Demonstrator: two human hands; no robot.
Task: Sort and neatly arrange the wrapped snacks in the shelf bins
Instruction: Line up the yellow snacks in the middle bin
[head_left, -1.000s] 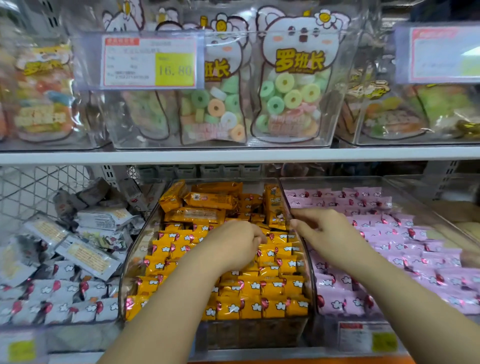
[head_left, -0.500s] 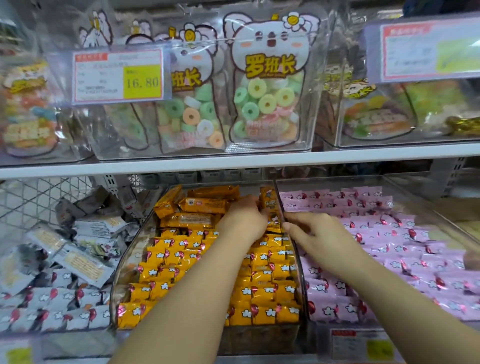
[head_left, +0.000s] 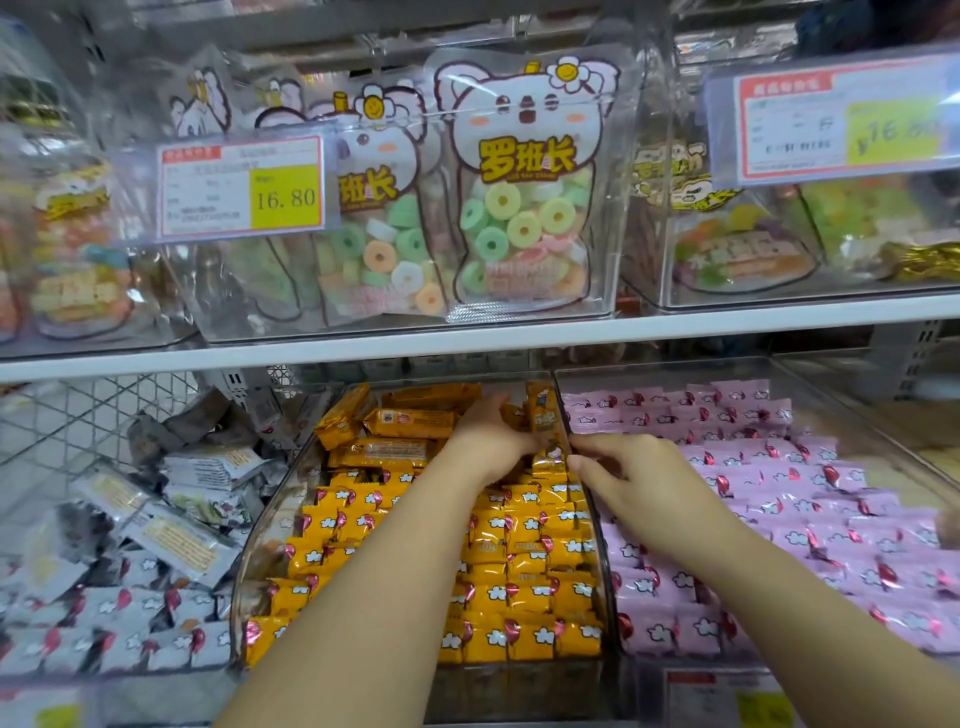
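- Orange snacks (head_left: 519, 597) fill the middle bin (head_left: 249, 545). They lie in tidy rows at its front and loose and crosswise at its back.
- At the back of the middle bin, the left hand (head_left: 488, 441) has its fingers curled round some of the loose orange packets.
- An upright packet (head_left: 540, 410) stands just beside that hand, against the middle bin's right wall.
- The right hand (head_left: 639, 478) lies over that same wall, thumb and forefinger drawn close together at the foot of the upright packet. Blur hides whether they actually pinch it.
- Both forearms cross above the front rows of the middle bin and cover part of them.
- Pink snacks (head_left: 779, 519) lie in rows in the right bin (head_left: 665, 370), which touches the middle bin. Their far end is smeared.
- Grey snacks (head_left: 130, 613) sit left of the middle bin, rowed in front and heaped in a jumble behind. Their print is too blurred to read.
- Wire mesh (head_left: 78, 415) shows behind that heap, left of the middle bin's back.
- A white shelf board (head_left: 467, 340) runs above the middle bin and carries clear bins of ring-candy bags (head_left: 524, 208) printed with a cartoon animal.
- A price tag (head_left: 241, 189) up and left of the middle bin reads 16.80.
- A second tag (head_left: 841, 124), up and right of it, is too blurred to read surely.
- A label (head_left: 722, 701) low and right of the middle bin's front is cut by the frame edge.
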